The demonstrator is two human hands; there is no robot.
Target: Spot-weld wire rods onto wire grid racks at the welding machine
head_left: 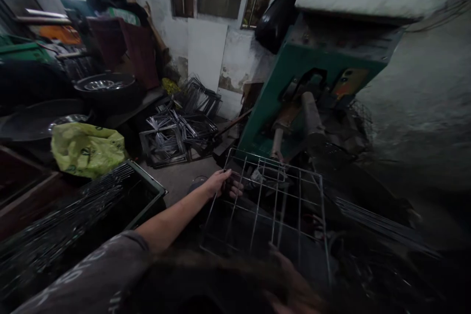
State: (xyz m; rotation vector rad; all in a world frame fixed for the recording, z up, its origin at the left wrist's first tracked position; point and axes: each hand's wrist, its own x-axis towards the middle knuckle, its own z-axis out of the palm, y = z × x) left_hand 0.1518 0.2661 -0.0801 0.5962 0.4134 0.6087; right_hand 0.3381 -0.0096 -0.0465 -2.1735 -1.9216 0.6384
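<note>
A wire rack (259, 191), a rectangular frame with thin crossing wires, is held tilted in front of me. My left hand (223, 184) grips its left side wire, the thumb above and the fingers curled below. Lower down, in shadow, my right hand (292, 277) is closed at the rack's near part with the thumb along a wire; its other fingers are hidden. Just beyond the rack stands a green machine (253, 122) with thick metal arms (311, 113).
Wire frames (171, 130) lie heaped on the floor ahead. At left, a green-rimmed bin (149, 179) holds many thin wire pieces (81, 206), with a yellow-green bag (88, 149) behind it. Long rods (382, 221) lie at right. A dark basin (106, 93) stands further back.
</note>
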